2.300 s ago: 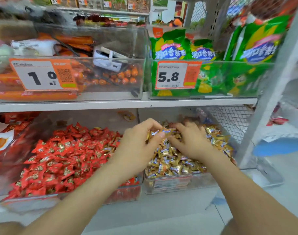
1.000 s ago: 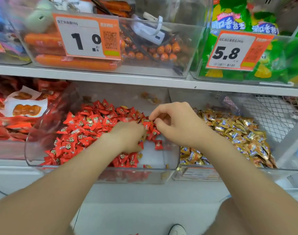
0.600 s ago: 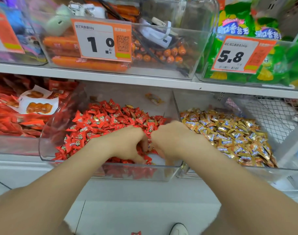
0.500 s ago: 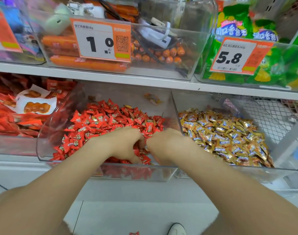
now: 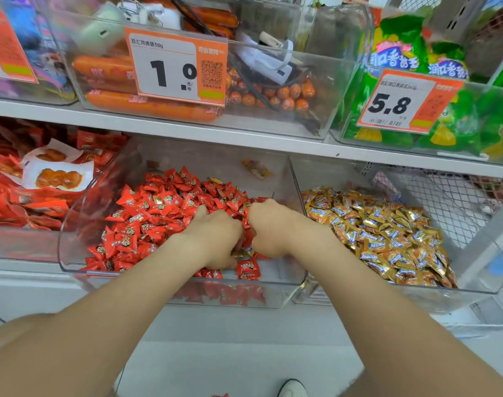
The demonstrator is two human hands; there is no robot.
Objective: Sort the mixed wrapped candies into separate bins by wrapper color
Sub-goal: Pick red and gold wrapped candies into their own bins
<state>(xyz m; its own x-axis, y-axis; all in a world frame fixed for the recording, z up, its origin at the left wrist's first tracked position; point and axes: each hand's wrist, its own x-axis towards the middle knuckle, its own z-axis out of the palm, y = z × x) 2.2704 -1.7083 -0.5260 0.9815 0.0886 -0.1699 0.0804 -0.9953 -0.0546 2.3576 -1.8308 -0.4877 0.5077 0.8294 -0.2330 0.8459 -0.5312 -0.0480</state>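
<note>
Since before: went off the gold candies [image 5: 387,233] and over to the red candies [image 5: 158,207]; sat almost where they were half a second back.
left hand [image 5: 215,239]: lay knuckles up on the red candies, with fingers bent down into the heap and hidden; could not tell if anything was held.
right hand [image 5: 273,227]: lay just beside the left hand, nearly touching it, with fingers tucked down into the same heap; could not tell if it held a candy.
red candies: filled the red bin [image 5: 72,253], piled high at the left and back, thin at the front right corner.
red bin: clear plastic, stood under the shelf [image 5: 244,144], just beside the gold bin [image 5: 416,299].
gold candies: heaped in the gold bin, to the right of both hands.
stray gold candy [image 5: 257,169]: lay alone at the back of the red bin, apart from the heap.
red snack packs [image 5: 15,196]: stacked in the next bin to the left.
sausages [image 5: 147,107]: lay in a clear bin on the shelf, behind a price tag [image 5: 175,67] marked 1.0.
green bags [image 5: 396,53]: stood up top at the right, behind a tag marked 5.8.
shoe [image 5: 291,388]: showed at the bottom edge, on the floor.
</note>
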